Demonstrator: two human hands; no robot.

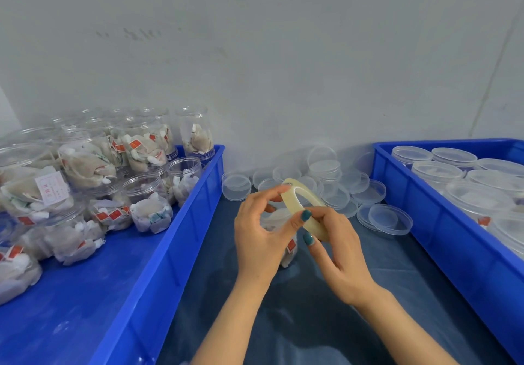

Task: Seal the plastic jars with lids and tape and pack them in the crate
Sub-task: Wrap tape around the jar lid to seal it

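Two blue crates flank a blue work surface: the left crate (181,240) holds unsealed filled jars, the right crate (442,237) lidded ones. Between them, loose clear lids (390,218) lie heaped. The taping step seems underway. The right hand (337,248) grips a pale, translucent tape roll (304,207); the left hand (259,237) pinches its rim, likely seeking the end, above a jar (287,251).

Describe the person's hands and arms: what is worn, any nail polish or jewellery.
Both forearms are bare, with no sleeves in view. The left hand and right hand wear no gloves, and no rings or watch show. The right hand's nails carry glossy teal polish; the left hand's nails are not clearly visible.
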